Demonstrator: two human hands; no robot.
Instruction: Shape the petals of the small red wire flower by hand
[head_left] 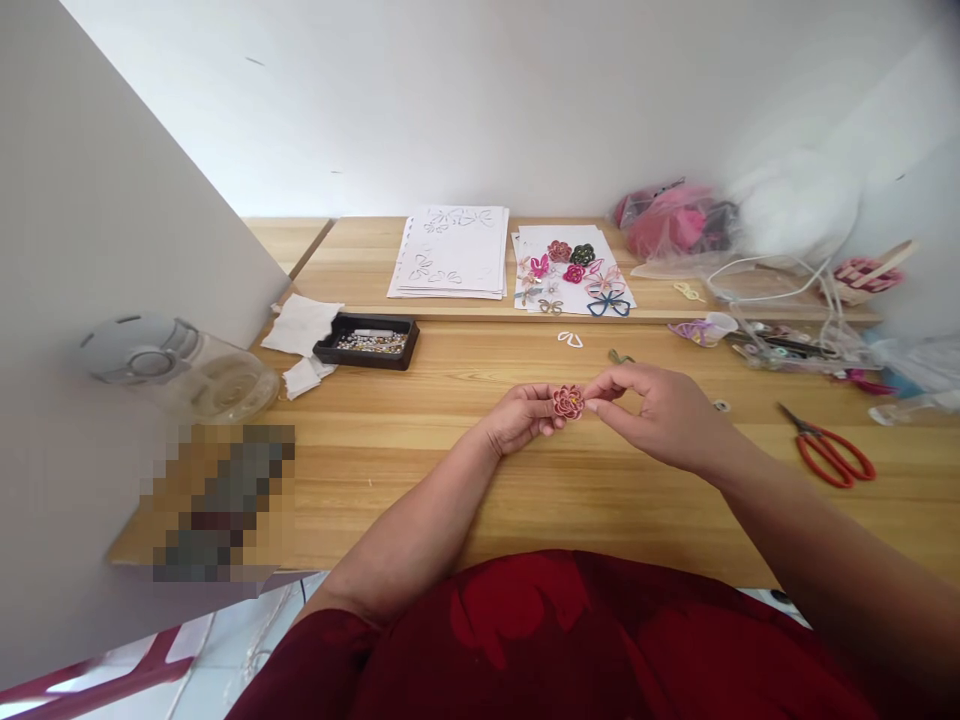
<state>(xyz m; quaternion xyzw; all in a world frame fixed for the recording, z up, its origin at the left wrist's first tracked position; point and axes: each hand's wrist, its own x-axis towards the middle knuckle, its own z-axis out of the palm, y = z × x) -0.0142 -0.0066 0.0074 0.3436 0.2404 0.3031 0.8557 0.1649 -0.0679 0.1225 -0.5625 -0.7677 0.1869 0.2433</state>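
Observation:
Both hands meet over the middle of the wooden table (420, 480). A small pink and gold flower ornament (568, 402) is pinched between them. My left hand (517, 418) grips its left side with curled fingers. My right hand (660, 412) holds its right edge with thumb and fingertips pressed together.
Red-handled scissors (829, 455) lie at the right. A black tray of beads (367, 341) and white tissues (301, 325) sit at the left, near a clear jar (202, 375). On the raised shelf lie pattern sheets (452, 252), several finished flowers on paper (574, 268), and pink bags (667, 220).

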